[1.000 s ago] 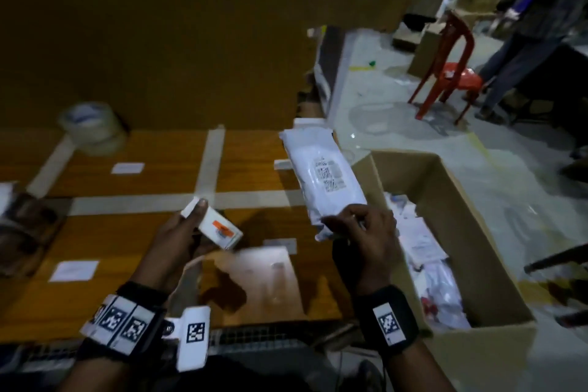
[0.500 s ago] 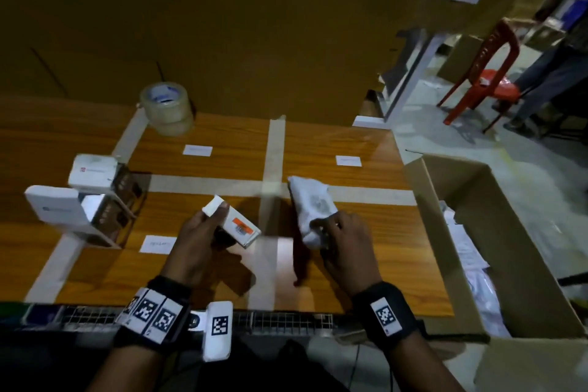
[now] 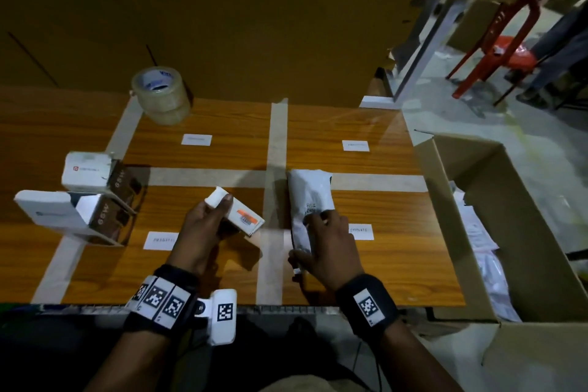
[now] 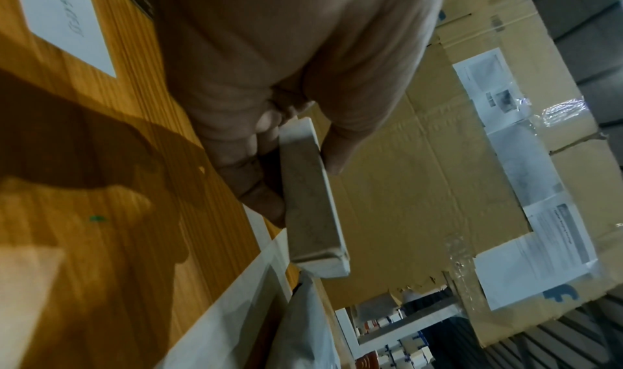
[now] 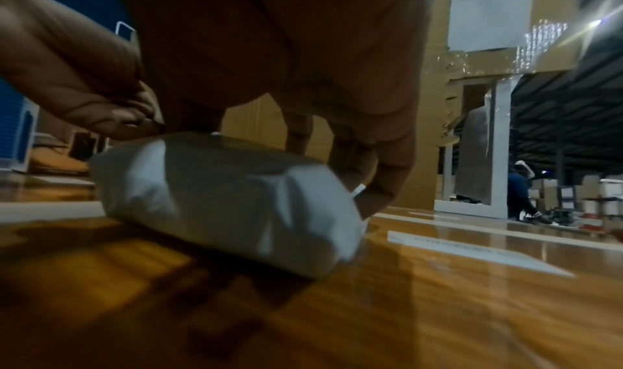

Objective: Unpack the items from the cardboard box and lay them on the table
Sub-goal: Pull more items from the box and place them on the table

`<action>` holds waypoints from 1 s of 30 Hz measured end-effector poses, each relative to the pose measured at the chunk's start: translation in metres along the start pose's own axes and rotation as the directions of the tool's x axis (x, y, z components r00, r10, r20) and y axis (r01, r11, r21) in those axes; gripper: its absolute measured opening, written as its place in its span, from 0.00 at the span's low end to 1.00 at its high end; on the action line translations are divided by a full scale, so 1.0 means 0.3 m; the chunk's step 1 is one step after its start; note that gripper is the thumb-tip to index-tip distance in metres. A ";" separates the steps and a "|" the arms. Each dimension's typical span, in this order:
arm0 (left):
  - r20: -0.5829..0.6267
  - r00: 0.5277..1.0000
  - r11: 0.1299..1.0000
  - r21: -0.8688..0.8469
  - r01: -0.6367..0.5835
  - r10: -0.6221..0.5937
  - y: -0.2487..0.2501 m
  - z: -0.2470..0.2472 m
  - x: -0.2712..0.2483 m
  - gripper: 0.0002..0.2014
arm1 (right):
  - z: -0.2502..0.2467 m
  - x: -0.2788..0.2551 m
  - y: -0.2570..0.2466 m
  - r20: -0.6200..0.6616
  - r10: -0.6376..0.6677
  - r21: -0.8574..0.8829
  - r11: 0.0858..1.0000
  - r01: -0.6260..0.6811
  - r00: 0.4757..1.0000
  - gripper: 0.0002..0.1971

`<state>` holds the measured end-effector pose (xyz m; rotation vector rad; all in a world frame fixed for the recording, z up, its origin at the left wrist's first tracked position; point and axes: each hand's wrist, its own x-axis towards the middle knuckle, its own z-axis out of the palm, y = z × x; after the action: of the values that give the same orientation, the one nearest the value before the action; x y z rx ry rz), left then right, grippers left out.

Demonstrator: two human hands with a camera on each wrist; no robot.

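Lowered since the earlier frames: the soft white plastic mailer pouch [image 3: 310, 200], once held upright above the wooden table [image 3: 375, 248], is now laid flat in the near right taped square. Right hand [image 3: 324, 248]: fingers curled over the pouch's near end, thumb at its left edge; the pouch is seen touching the tabletop in the right wrist view [image 5: 229, 199]. Left hand [image 3: 203, 229]: a small white carton with an orange label [image 3: 237, 215] is gripped between thumb and fingers and held above the table [image 4: 311, 196]. Open brown cardboard box [image 3: 509, 207], right of the table: further white packets [image 3: 483, 251] are contained. Two white opened boxes [image 3: 73, 197] are stood at the left; a clear tape roll [image 3: 160, 94] is set behind.
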<state>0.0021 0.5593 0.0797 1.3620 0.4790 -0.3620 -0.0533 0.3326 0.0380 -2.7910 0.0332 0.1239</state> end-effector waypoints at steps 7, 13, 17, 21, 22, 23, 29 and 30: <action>-0.044 0.999 0.999 0.046 -0.005 0.007 0.019 -0.013 0.019 0.16 | 0.005 -0.024 0.011 0.023 -0.042 0.074 0.996 0.040 0.999 0.28; 0.066 0.998 0.992 0.127 -0.014 0.006 0.064 -0.046 0.038 0.14 | 0.003 -0.051 -0.027 0.036 0.024 0.011 1.000 -0.024 0.999 0.31; 0.173 0.984 0.983 0.174 -0.066 0.036 0.113 -0.124 0.067 0.16 | 0.012 -0.072 -0.100 0.018 0.116 -0.058 0.992 -0.115 0.993 0.29; 0.245 0.968 0.984 0.153 -0.088 0.048 0.134 -0.178 0.071 0.19 | 0.014 -0.084 -0.134 0.038 0.253 -0.093 0.964 -0.248 0.967 0.31; 0.262 0.964 0.984 0.151 -0.090 0.048 0.138 -0.194 0.073 0.20 | 0.012 -0.086 -0.151 0.029 0.278 -0.099 0.957 -0.274 0.960 0.32; 0.276 0.960 0.986 0.144 -0.085 0.042 0.137 -0.213 0.078 0.21 | 0.007 -0.091 -0.174 -0.005 0.292 -0.091 0.952 -0.291 0.956 0.32; 0.382 0.924 0.984 0.149 -0.094 0.031 0.117 -0.305 0.026 0.20 | -0.019 -0.168 -0.458 -0.225 0.222 0.465 0.880 -0.096 0.949 0.26; 0.395 0.918 0.983 0.150 -0.107 0.040 0.115 -0.317 0.016 0.19 | -0.008 -0.167 -0.514 -0.176 0.183 0.496 0.865 -0.074 0.967 0.26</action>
<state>0.0127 0.6590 0.0931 1.4223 0.0642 -0.6087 -0.0971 0.4770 0.0970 -2.2791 0.2695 -0.1431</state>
